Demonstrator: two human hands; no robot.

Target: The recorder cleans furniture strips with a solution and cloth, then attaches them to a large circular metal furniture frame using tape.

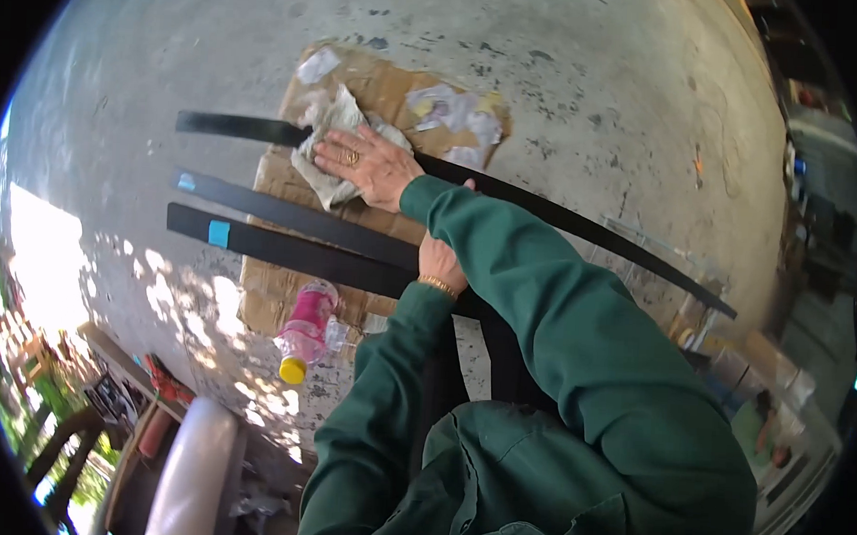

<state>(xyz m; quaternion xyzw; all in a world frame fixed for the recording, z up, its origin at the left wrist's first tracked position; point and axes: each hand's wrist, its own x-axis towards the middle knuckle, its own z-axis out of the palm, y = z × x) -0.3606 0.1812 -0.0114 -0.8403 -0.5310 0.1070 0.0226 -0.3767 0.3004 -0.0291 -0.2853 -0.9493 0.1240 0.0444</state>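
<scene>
A long, thin black strip [565, 214] lies slanting across a piece of brown cardboard [375, 79]. My right hand [371, 167] reaches over to the left and lies flat on a crumpled whitish cloth [331, 192], pressing it against the strip. Its fingers are stretched out, with the thumb apart. My left hand [440, 260] is under my right forearm, which hides most of its fingers. One fingertip shows at the strip's far edge, where this hand grips it. Nearer to me lie two more black strips, one [297, 211] behind the other [305, 254], each with blue tape at its left end.
A clear bottle [306, 324] with a pink label and yellow cap lies at the cardboard's near edge. Torn white paper [454, 114] sticks to the cardboard. Around it is a stained concrete floor [218, 57]. A pale roll [190, 477] stands at lower left; assorted clutter lines the right.
</scene>
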